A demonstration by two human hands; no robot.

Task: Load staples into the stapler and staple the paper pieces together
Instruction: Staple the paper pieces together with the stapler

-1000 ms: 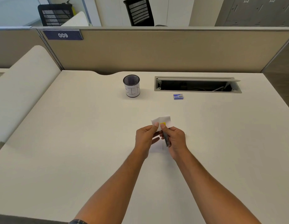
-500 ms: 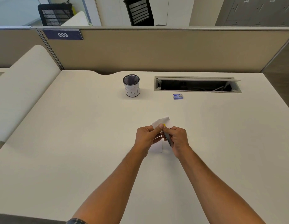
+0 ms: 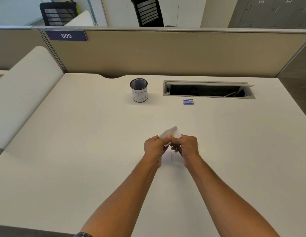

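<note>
Above the middle of the white desk [image 3: 80,151], my left hand [image 3: 154,148] pinches the white paper pieces [image 3: 172,132] by their near edge. My right hand [image 3: 188,147] grips a small dark stapler [image 3: 178,148] with a yellow tip, and the tip meets the paper right next to my left thumb. Most of the stapler is hidden inside my fingers. More white paper [image 3: 171,159] lies flat on the desk under my hands. A small blue staple box [image 3: 188,102] sits on the desk farther back.
A black mesh pen cup [image 3: 138,90] with a white label stands at the back centre. To its right, an open cable tray slot [image 3: 208,90] is cut into the desk. A beige partition [image 3: 165,53] closes the far edge.
The paper pieces have tilted, their far corner rising to the right. Both hands have drawn slightly closer together around the stapler's yellow tip.
</note>
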